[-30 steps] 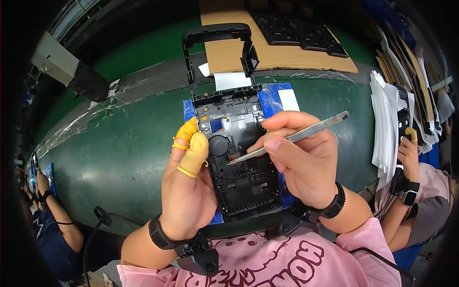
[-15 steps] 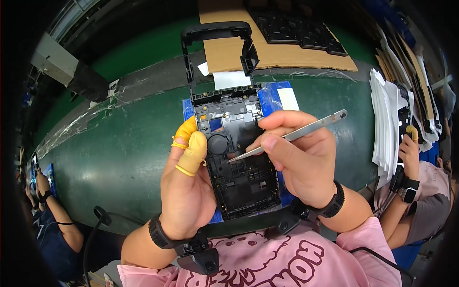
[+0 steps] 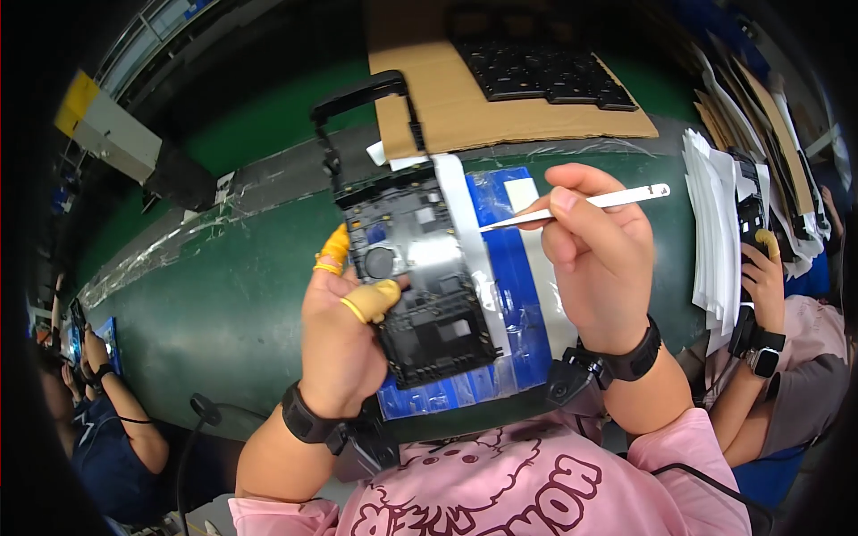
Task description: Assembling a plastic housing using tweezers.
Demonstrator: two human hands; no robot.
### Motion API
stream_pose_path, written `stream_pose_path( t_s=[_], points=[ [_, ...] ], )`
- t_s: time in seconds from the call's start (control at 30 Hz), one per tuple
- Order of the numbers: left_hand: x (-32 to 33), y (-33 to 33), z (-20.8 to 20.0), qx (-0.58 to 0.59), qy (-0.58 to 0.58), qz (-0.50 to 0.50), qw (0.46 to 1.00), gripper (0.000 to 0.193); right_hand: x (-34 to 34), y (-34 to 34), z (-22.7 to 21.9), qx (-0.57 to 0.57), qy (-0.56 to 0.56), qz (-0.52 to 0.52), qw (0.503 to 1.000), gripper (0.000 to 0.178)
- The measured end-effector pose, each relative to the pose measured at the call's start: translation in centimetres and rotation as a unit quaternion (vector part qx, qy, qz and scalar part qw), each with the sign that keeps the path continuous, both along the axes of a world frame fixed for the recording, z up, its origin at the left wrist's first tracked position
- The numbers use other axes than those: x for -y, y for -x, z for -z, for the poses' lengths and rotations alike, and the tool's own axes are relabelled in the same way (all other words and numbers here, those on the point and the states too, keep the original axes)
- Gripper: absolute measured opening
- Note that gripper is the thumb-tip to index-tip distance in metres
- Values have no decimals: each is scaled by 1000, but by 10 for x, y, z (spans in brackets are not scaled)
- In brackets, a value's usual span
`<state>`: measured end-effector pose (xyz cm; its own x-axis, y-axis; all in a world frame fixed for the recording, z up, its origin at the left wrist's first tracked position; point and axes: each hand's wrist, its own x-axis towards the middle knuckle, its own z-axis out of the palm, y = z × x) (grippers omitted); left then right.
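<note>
Pinching tweezers point(image 3: 621, 196), the right hand point(image 3: 603, 268) hovers beside the black housing point(image 3: 433, 255) the left hand point(image 3: 341, 344) clasps.

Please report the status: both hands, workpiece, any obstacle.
Left hand gripping black rectangular plastic housing by left side. Right hand holding pointed silver metal tweezers, tip right of housing. Blue plastic-wrapped pad beneath; nothing visibly blocking.

On my pink shirt point(image 3: 487, 505), at the bottom of the frame, big dark-red capitals point(image 3: 568, 489) stand beside a drawing point(image 3: 456, 475), partly cut off below. The pale mark point(image 3: 86, 435) on a navy shirt point(image 3: 116, 473), lower left, is unreadable.
</note>
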<state>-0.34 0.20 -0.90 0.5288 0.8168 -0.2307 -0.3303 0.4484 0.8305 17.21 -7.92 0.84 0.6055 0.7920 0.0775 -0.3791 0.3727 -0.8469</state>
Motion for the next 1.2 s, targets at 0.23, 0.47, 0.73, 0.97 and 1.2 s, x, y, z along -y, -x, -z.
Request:
stream_pose_path(
  t_s=[0.23,0.47,0.73,0.97,1.2],
  points=[
    [-118,-34,-23,-15,-30,60,998,31,-4,-12,8,-34,-6,-5,999,16],
    [-246,-102,-13,-427,-514,-217,712,49,-5,-12,2,-41,-22,3,999,14],
    [-150,-232,6,-581,-459,25,672,49,0,-32,2,-123,-39,21,991,12],
    [-168,-198,-8,-198,-246,45,948,12,-1,-32,-6,-128,-49,25,990,10],
    [-70,-60,-45,31,52,129,990,33,11,-39,-10,-82,-87,72,990,10]
  ],
)
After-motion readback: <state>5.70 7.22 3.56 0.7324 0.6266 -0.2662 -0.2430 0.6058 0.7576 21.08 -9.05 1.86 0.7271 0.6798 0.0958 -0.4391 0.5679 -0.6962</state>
